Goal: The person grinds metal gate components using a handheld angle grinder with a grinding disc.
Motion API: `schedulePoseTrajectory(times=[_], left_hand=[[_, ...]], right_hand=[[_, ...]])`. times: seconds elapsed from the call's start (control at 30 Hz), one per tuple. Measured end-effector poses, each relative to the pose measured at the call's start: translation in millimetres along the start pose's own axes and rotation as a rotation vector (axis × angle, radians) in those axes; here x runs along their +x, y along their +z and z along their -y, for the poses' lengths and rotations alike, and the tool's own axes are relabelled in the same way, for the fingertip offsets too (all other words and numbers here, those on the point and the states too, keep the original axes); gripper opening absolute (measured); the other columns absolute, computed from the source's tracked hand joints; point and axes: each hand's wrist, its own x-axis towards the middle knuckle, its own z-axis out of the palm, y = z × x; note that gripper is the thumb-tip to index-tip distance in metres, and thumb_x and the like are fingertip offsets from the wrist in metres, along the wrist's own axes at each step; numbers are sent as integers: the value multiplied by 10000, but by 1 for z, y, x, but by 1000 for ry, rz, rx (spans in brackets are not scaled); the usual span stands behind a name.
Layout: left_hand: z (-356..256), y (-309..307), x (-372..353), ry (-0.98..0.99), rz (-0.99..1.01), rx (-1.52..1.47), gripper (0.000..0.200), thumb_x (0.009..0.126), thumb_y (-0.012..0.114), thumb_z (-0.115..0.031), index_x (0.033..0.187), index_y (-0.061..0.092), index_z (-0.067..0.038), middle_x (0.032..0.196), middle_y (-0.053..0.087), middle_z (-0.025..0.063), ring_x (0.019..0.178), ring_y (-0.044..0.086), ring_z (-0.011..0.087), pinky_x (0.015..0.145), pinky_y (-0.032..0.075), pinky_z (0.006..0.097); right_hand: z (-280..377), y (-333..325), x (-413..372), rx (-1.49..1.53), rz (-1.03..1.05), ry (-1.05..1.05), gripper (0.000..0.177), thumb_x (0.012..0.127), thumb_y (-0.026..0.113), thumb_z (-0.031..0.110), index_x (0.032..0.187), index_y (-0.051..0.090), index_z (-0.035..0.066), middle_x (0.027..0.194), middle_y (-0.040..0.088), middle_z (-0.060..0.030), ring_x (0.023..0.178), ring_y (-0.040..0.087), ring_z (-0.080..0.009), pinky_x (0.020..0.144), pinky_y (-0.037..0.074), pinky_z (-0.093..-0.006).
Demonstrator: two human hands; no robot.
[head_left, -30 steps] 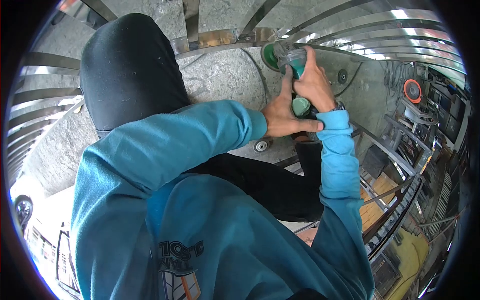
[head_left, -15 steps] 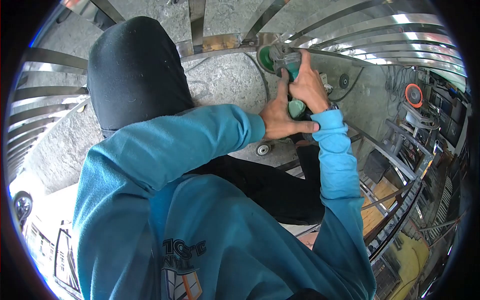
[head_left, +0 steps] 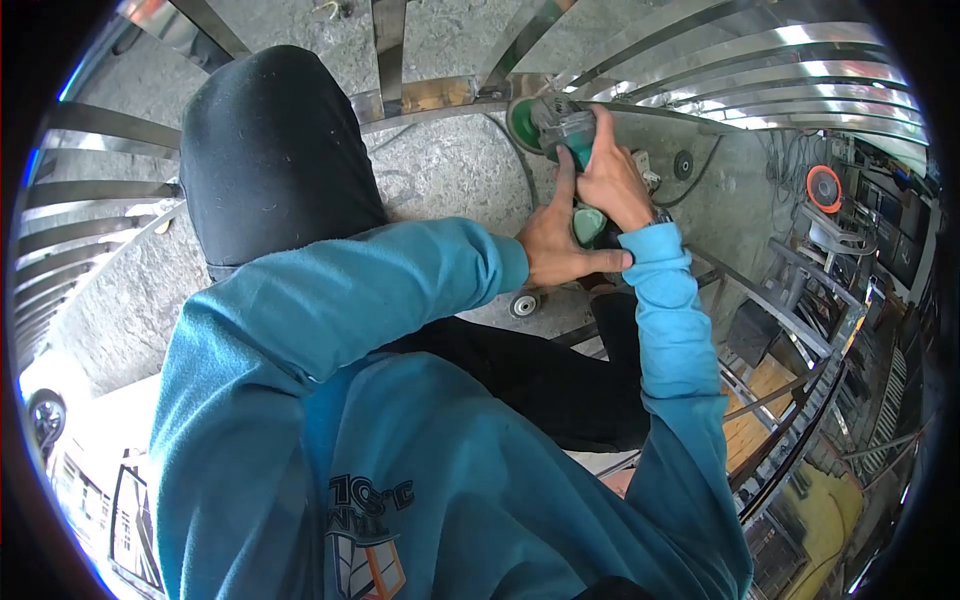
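An angle grinder (head_left: 572, 135) with a teal body and grey head is in both my hands. Its round green disc (head_left: 522, 126) lies close to the edge of a shiny metal bar (head_left: 435, 94). Around the grinder's body, near the head, my right hand (head_left: 617, 187) is closed, its index finger along the side. My left hand (head_left: 556, 243) grips farther back, index finger pointing forward and thumb reaching to my right wrist; its other fingers are hidden under the tool. Between the hands shows the grinder's pale green rear part (head_left: 589, 224).
Metal slats (head_left: 390, 45) of a frame curve round ahead and to both sides. My knee (head_left: 270, 150) is beside the bar. On the concrete floor lie a small wheel-like disc (head_left: 524, 304), a dark disc (head_left: 683, 164) and cables. An orange-rimmed disc (head_left: 824, 188) and metal scrap stand at right.
The grinder has shifted slightly left and tilted, so more of the green disc's face shows. Both hands keep their hold. The view has shifted a little.
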Motion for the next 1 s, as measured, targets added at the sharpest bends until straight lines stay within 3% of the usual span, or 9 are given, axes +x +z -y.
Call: schedulePoseTrajectory(times=[0.33, 0.47, 0.73, 0.8, 1.0], left_hand=[[1, -4, 4, 14, -52, -22, 1559, 676, 851, -645, 1492, -240, 113, 1600, 89, 373, 1524, 151, 410, 1249, 183, 404], [-5, -13, 14, -29, 25, 27, 1549, 673, 849, -644, 1506, -228, 94, 1602, 108, 361, 1525, 148, 413, 1256, 173, 409], [-3, -14, 16, -40, 63, 31, 1537, 674, 850, -635, 1517, -219, 80, 1600, 138, 354, 1524, 164, 408, 1257, 177, 392], [-2, -13, 17, -14, 59, 123, 1521, 693, 845, -592, 1507, -268, 50, 1582, 220, 352, 1473, 309, 417, 1237, 256, 367], [0, 0, 10, -35, 112, 59, 1536, 678, 846, -610, 1508, -263, 53, 1578, 221, 360, 1475, 301, 425, 1239, 247, 373]], right_hand=[[5, 4, 12, -41, -16, 11, 800, 796, 704, 116, 1448, 244, 61, 962, 660, -378, 924, 630, -571, 814, 511, -582], [-3, 2, 12, -28, -42, 79, 800, 803, 704, 128, 1452, 240, 65, 963, 659, -381, 929, 627, -574, 816, 509, -585], [1, -4, 10, -57, -49, 154, 867, 748, 717, 127, 1457, 224, 46, 969, 661, -378, 944, 622, -579, 828, 507, -575], [0, -7, 6, -52, -39, 152, 874, 744, 714, 124, 1461, 221, 44, 972, 661, -377, 949, 624, -576, 834, 508, -569], [-14, -7, -12, -57, -7, 159, 863, 747, 711, 123, 1464, 238, 41, 986, 668, -363, 967, 632, -556, 835, 509, -549]])
